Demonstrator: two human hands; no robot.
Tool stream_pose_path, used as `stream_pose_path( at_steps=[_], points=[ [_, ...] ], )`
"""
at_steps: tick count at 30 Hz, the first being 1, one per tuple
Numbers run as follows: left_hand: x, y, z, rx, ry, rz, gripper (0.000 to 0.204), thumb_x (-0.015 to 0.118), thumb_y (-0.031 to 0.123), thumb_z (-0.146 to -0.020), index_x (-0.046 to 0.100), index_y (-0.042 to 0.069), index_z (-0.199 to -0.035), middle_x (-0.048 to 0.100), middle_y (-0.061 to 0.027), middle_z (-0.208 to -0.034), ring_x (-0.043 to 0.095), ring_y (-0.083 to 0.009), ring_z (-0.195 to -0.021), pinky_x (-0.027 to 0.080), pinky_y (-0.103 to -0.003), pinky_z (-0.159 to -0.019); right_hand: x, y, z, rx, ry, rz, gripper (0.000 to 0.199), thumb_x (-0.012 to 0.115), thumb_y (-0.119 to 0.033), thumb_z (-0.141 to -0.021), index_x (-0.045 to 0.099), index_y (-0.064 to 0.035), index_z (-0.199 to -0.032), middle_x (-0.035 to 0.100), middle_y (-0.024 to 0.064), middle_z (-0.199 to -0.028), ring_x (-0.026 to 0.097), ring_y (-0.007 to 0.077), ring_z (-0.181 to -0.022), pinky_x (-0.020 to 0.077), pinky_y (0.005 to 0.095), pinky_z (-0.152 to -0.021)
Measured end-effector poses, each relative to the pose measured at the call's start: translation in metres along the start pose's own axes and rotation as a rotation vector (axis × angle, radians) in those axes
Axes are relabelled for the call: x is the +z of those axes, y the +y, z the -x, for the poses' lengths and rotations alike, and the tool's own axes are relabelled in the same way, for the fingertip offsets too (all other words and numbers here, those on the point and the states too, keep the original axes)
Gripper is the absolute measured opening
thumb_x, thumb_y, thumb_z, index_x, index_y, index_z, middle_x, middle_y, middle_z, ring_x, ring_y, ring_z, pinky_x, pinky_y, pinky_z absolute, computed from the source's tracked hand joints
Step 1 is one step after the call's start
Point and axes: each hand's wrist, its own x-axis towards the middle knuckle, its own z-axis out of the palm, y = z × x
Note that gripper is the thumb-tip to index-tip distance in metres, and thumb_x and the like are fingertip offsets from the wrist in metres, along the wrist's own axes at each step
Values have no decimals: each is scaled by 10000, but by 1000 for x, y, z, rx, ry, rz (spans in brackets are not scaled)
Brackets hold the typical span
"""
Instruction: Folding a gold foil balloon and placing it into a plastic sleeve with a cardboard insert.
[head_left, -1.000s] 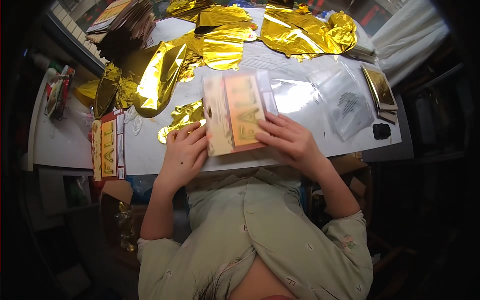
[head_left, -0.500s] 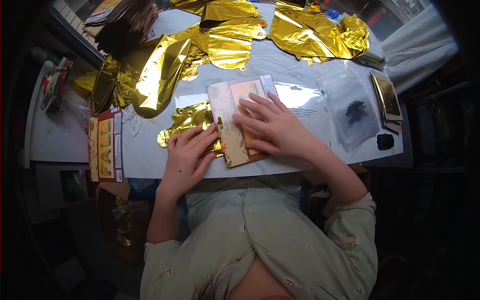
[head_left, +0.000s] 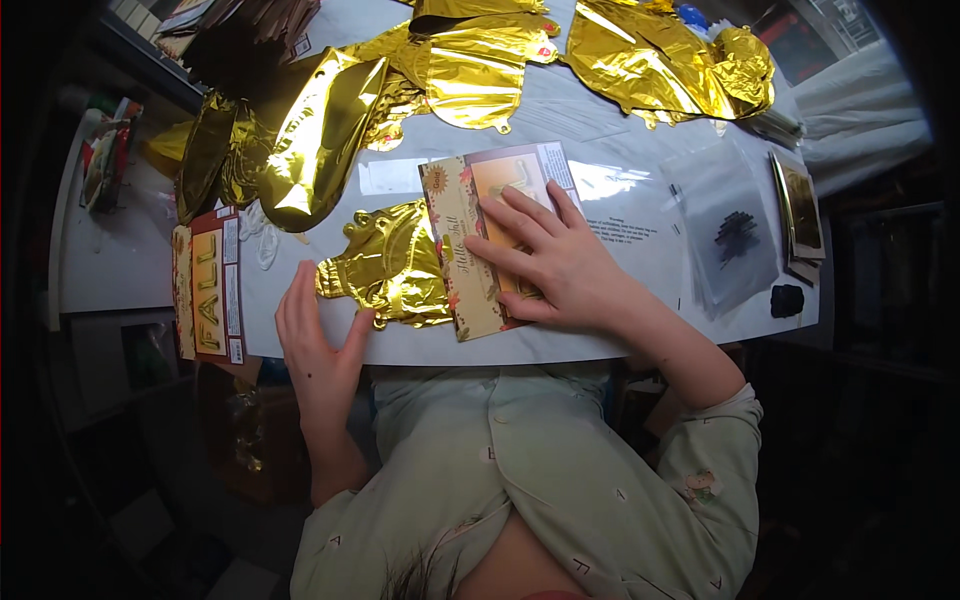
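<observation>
A printed card (head_left: 466, 290) with an autumn leaf border lies tilted near the table's front edge. My right hand (head_left: 550, 260) rests flat on it, fingers spread, covering much of its picture. From under the card's left side sticks out a folded gold foil balloon (head_left: 395, 270), wrinkled and flat. My left hand (head_left: 325, 340) is at the balloon's left end, thumb and fingers apart, the thumb against its lower edge. A clear plastic bag (head_left: 630, 270) with a printed notice lies just right of the card.
Gold foil balloons (head_left: 480, 75) are heaped across the far side. Stacked brown cards (head_left: 250, 45) stand far left, and another card (head_left: 208, 290) lies at the left edge. Clear bags (head_left: 725, 220), a small pile of cards (head_left: 797, 215) and a black lump (head_left: 787, 301) are at right.
My left hand has moved left, off the card's edge to the balloon's far end, uncovering more foil. My right hand stays on the card. The view has shifted slightly.
</observation>
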Motion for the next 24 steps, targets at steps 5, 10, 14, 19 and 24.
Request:
stream_pose_path(
  at_steps=[5,10,14,19,24],
  points=[
    [-3,12,4,-60,-74,-81,859,819,287,-922,390,-59,-1581,539,-240,-1480,516,-414,-1334,418,-501,-1127,3,0,1,-11,9,5,711,722,-432,-884,535,-272,-1550,379,139,-1678,368,376,-1541,203,676,-1246],
    [-6,34,-11,-273,-142,82,824,814,260,-926,410,-43,-1578,614,-235,-1341,571,-374,-1247,470,-459,-1041,11,2,5,-26,62,-19,721,731,-438,-868,543,-276,-1545,399,134,-1671,391,375,-1529,211,668,-1247],
    [0,44,-22,-389,-155,184,867,821,245,-917,367,-27,-1604,653,-221,-1284,635,-369,-1167,517,-444,-951,11,0,4,-31,74,-30,713,733,-447,-865,558,-274,-1534,412,136,-1664,402,374,-1523,213,667,-1247],
    [17,47,-28,-329,-133,309,1011,839,158,-893,201,1,-1661,620,-273,-1371,676,-384,-1163,536,-463,-960,15,1,5,-23,102,-37,711,733,-451,-863,563,-274,-1530,415,136,-1662,403,373,-1522,214,667,-1247],
    [29,52,-21,-264,39,530,1101,834,17,-854,115,33,-1688,388,-258,-1604,612,-326,-1271,514,-431,-1047,15,-1,5,-18,113,-63,703,741,-447,-862,571,-271,-1521,416,135,-1660,405,371,-1519,212,665,-1249]
  ],
)
